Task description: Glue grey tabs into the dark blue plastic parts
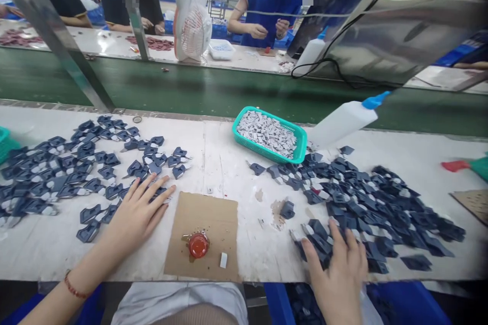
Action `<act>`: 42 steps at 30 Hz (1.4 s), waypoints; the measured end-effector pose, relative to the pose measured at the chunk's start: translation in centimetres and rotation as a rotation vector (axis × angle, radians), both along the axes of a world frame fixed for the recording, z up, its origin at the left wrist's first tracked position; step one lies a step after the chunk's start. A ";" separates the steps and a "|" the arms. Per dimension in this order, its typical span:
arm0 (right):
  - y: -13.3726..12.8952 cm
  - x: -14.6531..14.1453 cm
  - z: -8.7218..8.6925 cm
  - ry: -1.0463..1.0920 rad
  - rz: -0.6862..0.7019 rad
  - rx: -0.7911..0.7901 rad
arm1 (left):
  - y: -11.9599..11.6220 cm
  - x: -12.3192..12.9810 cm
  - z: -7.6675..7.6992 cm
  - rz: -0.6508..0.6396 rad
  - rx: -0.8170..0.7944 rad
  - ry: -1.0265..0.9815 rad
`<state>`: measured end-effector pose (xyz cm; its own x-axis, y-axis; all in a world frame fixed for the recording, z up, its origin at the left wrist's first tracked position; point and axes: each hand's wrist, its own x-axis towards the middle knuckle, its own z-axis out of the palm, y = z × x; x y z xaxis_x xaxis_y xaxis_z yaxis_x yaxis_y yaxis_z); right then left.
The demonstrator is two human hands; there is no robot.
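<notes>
matt cardboard sheet (204,213), smooth plastic pieces (345,199), glossy plastic basket (263,153), shiny metal panel (396,35)

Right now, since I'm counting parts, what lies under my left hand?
Dark blue pieces show beside your left hand and between its fingers, some apparently reaching beneath. Whatever lies directly under it is covered.

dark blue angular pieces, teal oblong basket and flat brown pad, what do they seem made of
Dark blue angular pieces: probably moulded plastic, mostly matte, by their repeated recessed shapes. Teal oblong basket: likely plastic, faint sheen, perforated wall. Flat brown pad: apparently matte cardboard, by its tan colour and uneven edges.
</notes>
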<state>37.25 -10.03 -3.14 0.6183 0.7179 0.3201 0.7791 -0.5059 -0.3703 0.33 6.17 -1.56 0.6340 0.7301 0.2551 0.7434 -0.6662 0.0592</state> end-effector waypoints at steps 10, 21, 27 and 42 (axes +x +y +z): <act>3.3 -0.5 0.1 -0.042 0.173 -0.116 | -4.2 3.8 0.3 -0.136 -0.180 -0.108; 7.6 -3.6 1.1 0.081 0.410 0.028 | -5.3 3.8 -1.2 -0.160 -0.308 -0.143; 11.5 -4.2 1.2 0.167 0.600 -0.001 | -5.4 3.9 -1.7 -0.143 -0.318 -0.159; 1.9 10.5 3.3 -0.058 -0.030 -0.105 | -5.2 3.9 -1.8 -0.141 -0.349 -0.196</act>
<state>47.74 -8.17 0.13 0.6226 0.7306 0.2801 0.7815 -0.5629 -0.2689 4.19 0.96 -3.40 0.6977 0.7038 0.1337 0.5986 -0.6753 0.4309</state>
